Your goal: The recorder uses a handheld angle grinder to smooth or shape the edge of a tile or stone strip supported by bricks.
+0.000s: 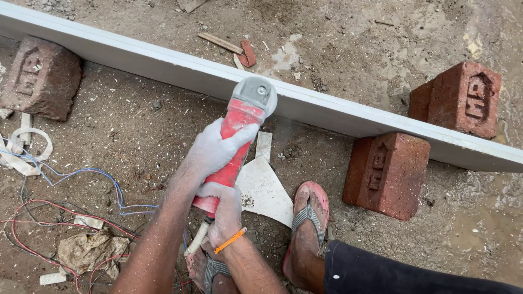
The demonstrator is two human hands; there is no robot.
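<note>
A red angle grinder (238, 142) with a grey head (256, 93) is held against the near edge of a long white slab (338, 114) that runs from the upper left to the right. My left hand (214, 151), dusted white, is shut around the middle of the grinder's body. Just behind it, my right hand (225, 209), with an orange band at the wrist, grips the grinder's rear end where the cord comes out. Fine dust hangs beside the grinder's head.
Three red bricks lie around the slab: one at the left (41, 76), one under it at the right (387, 174), one behind it (463, 98). White offcuts (265, 189) lie by my sandalled feet (308, 223). Red and blue wires (81, 179) and crumpled paper (90, 250) cover the dirt at the left.
</note>
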